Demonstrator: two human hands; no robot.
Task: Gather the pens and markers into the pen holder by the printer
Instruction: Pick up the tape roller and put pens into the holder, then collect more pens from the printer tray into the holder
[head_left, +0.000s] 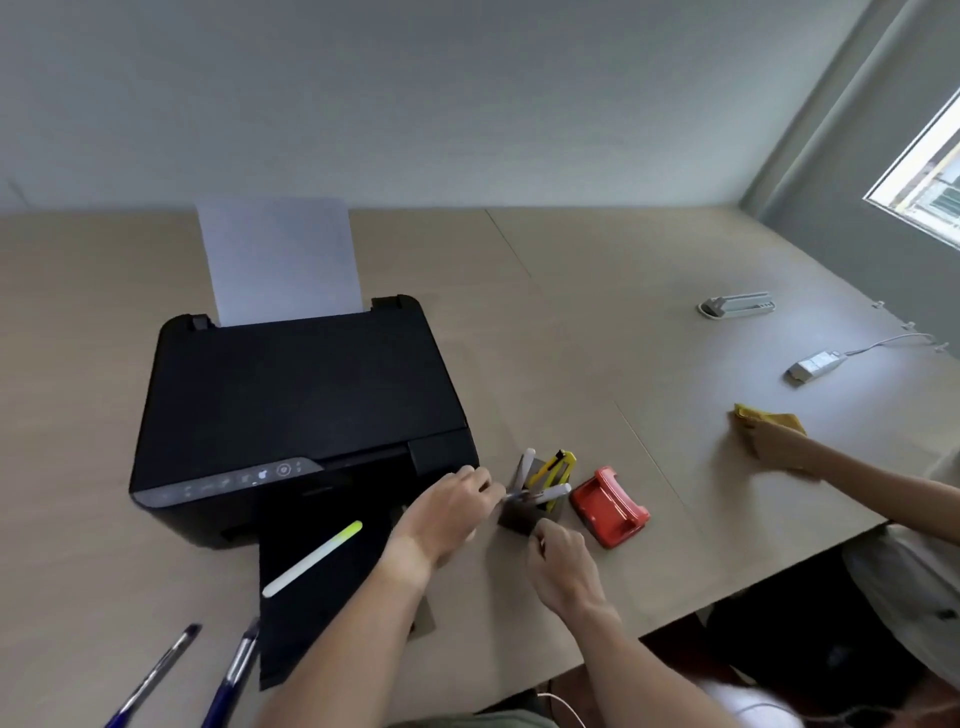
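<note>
A: What lay nearest the camera?

B: Two blue pens (156, 675) lay on the table's (571, 322) near-left edge, side by side; just beyond them a green-tipped highlighter (313, 558) rested diagonally on the printer's output tray (332, 613), apart from both hands.

A: And the hands?

B: The left hand (447, 514) reached past the tray, fingers pinched on a white-capped marker (537, 493) that lay tilted across the mouth of the pen holder (524, 517); the right hand (563, 564) was closed on the holder's near corner, thumb and fingers gripping its wall.

A: Where did the holder stand?

B: Just right of the black printer (296, 405), near its front corner; a second white marker (525, 467) and a yellow utility knife (557, 467) stood upright in it; a red stapler-like tool (610, 512) sat just beside it on the right.

A: Farther back?

B: Another person's hand (779, 447) pressed a yellow cloth (763, 418) to the table, well apart from the holder; beyond it lay a white adapter with its cable (815, 366) and a white stand (737, 306); a sheet of paper (280, 260) rose from the printer's rear feed against the pale wall (467, 104).
</note>
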